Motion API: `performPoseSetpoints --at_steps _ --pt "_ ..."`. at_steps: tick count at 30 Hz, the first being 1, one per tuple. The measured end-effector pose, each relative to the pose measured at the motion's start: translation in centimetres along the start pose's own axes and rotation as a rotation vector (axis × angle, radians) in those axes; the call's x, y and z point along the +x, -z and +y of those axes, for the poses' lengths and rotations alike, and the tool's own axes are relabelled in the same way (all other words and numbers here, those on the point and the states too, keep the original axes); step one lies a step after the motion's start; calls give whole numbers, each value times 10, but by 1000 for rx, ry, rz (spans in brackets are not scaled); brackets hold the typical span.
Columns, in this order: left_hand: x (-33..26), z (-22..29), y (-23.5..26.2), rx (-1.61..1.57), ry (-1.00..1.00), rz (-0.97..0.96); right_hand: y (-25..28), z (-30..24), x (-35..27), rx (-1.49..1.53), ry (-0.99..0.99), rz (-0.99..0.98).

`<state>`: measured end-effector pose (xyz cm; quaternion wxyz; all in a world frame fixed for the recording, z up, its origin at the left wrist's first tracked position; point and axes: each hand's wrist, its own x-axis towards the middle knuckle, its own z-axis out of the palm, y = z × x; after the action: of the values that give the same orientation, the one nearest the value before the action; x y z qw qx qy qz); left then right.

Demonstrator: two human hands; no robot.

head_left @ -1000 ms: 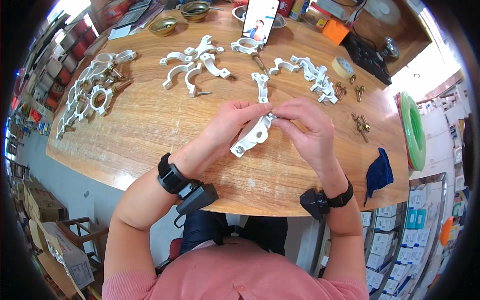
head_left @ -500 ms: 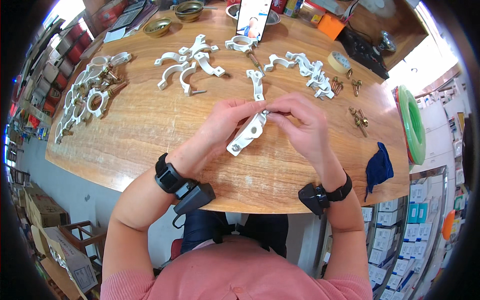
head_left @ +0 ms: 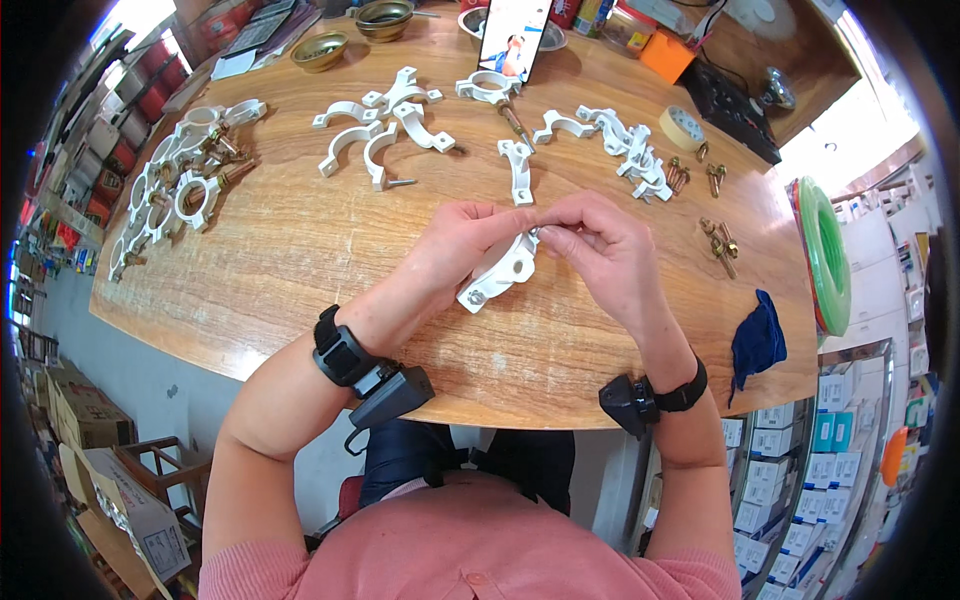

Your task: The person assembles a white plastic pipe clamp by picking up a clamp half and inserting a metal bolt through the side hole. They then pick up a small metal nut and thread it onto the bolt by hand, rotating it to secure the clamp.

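A white half pipe clamp (head_left: 495,285) is held slanted over the table in my left hand (head_left: 450,250), thumb stretched along its far end. A metal nut or screw head (head_left: 477,297) shows at its near end. At the far end, thumb and forefinger of my right hand (head_left: 602,250) pinch together, touching the clamp's tip; whatever small piece they hold is hidden. Just beyond my fingertips lies another white half clamp (head_left: 517,172). Farther off sits a closed ring clamp (head_left: 487,88) with a brassy bolt (head_left: 514,122).
Assembled ring clamps (head_left: 196,200) with bolts pile up at the left. Loose half clamps (head_left: 348,150) lie mid-table, more white halves (head_left: 640,160) right of centre. Brassy bolts (head_left: 720,240), tape (head_left: 682,128) and a blue cloth (head_left: 758,335) are at right. A phone (head_left: 512,40) stands behind.
My hands stay together at the clamp's far end; the right fingers have shifted slightly in their pinch. The whole view has moved a little. Nothing has been let go.
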<state>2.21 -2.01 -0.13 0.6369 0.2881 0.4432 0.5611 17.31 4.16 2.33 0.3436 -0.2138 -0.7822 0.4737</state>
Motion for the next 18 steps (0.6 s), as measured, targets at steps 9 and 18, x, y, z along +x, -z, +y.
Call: performPoseSetpoints --at_steps 9,18 --pt "-2 4 0 80 36 50 1 -2 -2 -16 -183 -44" --pt "-3 4 -3 55 29 51 3 -2 -2 -451 325 -13"
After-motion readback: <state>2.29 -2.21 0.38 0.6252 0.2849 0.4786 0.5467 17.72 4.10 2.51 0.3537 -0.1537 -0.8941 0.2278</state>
